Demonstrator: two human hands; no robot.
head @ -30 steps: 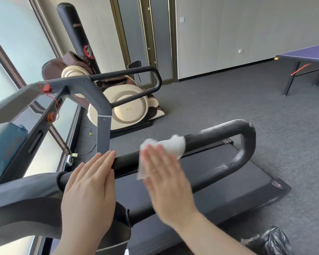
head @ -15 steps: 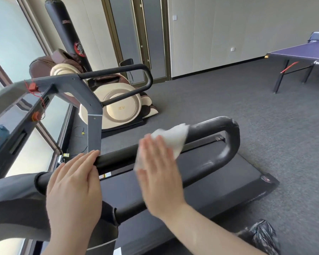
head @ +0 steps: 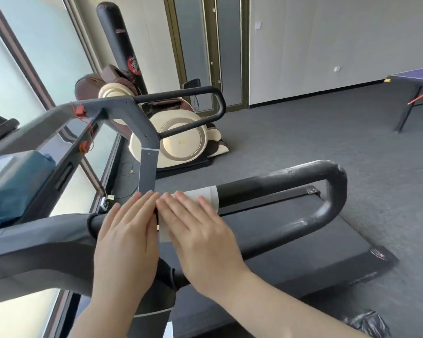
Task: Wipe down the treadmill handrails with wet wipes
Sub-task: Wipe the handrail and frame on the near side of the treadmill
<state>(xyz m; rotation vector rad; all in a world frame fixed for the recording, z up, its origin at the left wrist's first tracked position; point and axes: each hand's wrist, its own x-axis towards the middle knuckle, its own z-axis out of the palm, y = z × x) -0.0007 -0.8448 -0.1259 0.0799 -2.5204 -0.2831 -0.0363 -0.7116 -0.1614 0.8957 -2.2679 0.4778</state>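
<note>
The near black handrail point(head: 279, 185) of the treadmill runs from lower left to a curved end at the right. A white wet wipe point(head: 209, 195) is draped over it. My right hand point(head: 200, 237) lies flat on the wipe with straight fingers, pressing it onto the rail. My left hand point(head: 125, 237) rests flat on the rail just to the left, its fingers touching those of the right hand. The far handrail point(head: 205, 91) loops behind the console.
The treadmill belt point(head: 291, 245) lies below the rail. A massage chair point(head: 181, 140) and a black punching bag point(head: 119, 37) stand behind. A table tennis table point(head: 415, 79) is at far right. A black bag point(head: 366, 323) lies on the carpet at lower right. Windows fill the left.
My right hand has slid the wipe leftward along the rail, from nearer the curved end to right beside my left hand. The wipe now lies flatter around the rail.
</note>
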